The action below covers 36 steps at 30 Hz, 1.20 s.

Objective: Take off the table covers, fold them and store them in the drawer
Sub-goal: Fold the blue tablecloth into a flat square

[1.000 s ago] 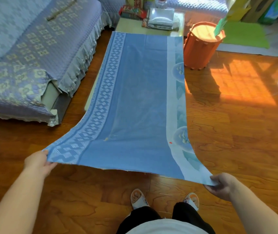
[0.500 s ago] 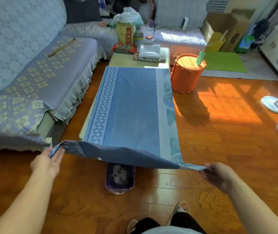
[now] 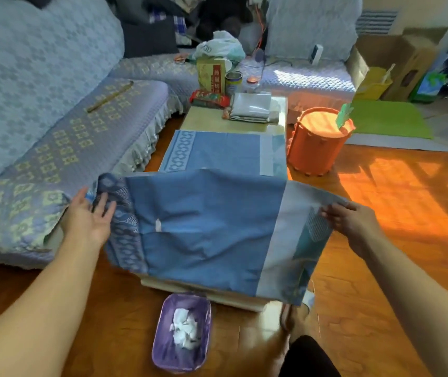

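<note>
The blue table cover (image 3: 204,235), patterned along one border and pale along the other, is doubled back over the tabletop (image 3: 225,125), its near part lifted and creased. The left hand (image 3: 88,217) seems to pinch one corner, fingers fairly straight, while the right hand (image 3: 353,221) grips the other.

Purple bin (image 3: 181,334) of crumpled paper on wooden floor (image 3: 380,268), orange tub (image 3: 318,146), quilted sofa (image 3: 54,126)

two bare forearms, no sleeves, left hand (image 3: 88,219) and right hand (image 3: 353,221) ringless, black trousers (image 3: 308,357) at the bottom edge
</note>
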Each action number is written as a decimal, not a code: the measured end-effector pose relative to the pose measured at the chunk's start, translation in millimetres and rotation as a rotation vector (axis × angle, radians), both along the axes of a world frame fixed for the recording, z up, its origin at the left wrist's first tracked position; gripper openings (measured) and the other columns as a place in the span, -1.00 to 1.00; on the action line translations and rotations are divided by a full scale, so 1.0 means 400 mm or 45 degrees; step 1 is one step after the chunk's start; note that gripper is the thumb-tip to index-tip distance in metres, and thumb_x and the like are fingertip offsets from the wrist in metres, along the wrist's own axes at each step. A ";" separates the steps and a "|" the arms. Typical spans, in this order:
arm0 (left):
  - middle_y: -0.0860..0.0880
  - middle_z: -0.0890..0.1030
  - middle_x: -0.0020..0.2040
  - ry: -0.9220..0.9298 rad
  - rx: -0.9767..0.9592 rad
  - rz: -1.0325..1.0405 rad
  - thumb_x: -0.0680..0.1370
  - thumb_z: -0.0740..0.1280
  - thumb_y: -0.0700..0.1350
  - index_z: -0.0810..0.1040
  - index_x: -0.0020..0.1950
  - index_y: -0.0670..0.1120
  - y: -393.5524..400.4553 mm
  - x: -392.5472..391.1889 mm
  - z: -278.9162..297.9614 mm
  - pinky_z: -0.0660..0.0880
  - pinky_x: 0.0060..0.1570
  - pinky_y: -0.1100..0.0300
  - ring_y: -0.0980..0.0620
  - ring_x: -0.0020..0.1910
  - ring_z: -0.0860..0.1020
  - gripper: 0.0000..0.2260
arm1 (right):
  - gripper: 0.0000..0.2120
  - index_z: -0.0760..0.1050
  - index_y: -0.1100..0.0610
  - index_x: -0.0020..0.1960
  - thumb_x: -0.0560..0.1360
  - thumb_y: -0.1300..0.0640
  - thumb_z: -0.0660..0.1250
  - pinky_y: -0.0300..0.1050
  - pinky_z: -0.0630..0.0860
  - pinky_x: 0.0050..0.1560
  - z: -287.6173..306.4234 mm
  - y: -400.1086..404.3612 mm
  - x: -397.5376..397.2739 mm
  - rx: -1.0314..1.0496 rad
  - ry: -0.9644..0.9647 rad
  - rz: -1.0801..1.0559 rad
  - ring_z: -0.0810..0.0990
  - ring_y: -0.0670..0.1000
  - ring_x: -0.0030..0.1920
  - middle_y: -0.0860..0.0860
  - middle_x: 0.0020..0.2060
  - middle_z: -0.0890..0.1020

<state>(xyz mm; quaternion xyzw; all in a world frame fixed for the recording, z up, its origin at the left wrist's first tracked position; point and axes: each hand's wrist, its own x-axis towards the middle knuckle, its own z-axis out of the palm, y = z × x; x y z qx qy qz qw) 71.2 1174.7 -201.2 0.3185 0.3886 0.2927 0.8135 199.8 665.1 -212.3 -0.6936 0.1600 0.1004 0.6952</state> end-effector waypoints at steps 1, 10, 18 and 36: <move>-0.06 0.13 0.63 0.040 0.017 0.010 0.74 -0.02 -0.19 0.29 0.57 -0.03 0.000 0.062 -0.008 0.45 0.38 -0.07 -0.08 0.31 0.52 -0.60 | -0.90 0.54 0.17 -0.08 0.61 0.26 0.31 -0.26 0.50 -0.35 -0.027 0.000 0.090 -0.076 0.036 0.015 0.64 -0.11 -0.43 0.06 -0.32 0.68; 0.03 0.50 -0.07 0.523 0.255 -0.026 0.68 0.12 -0.18 0.42 -0.08 0.04 0.001 0.732 -0.207 0.47 -0.02 0.12 0.13 -0.13 0.50 -0.79 | -0.75 0.59 0.11 -0.32 0.53 0.19 0.45 -0.14 0.38 -0.33 -0.427 0.070 0.930 -0.585 0.276 0.555 0.42 0.00 -0.40 0.06 -0.41 0.56; 0.11 0.56 0.14 0.571 0.608 -0.114 0.61 0.24 -0.14 -0.04 0.62 0.21 -0.018 1.258 -0.295 0.54 0.00 0.12 0.13 -0.11 0.58 -0.31 | -0.86 0.61 0.14 -0.16 0.58 0.22 0.36 0.07 0.64 -0.11 -0.561 0.172 1.479 -0.283 0.153 0.372 0.65 0.14 -0.17 0.15 -0.13 0.68; -0.35 0.48 0.36 2.013 0.701 -0.849 0.22 0.28 0.26 0.59 0.35 -0.04 -1.240 0.690 -0.913 0.59 -0.03 -0.37 -0.43 0.13 0.61 -0.25 | -0.76 0.50 0.20 0.23 0.58 0.22 0.31 -0.07 0.58 -0.17 -0.839 0.156 1.624 -0.399 0.568 0.766 0.65 0.09 -0.07 0.12 0.06 0.64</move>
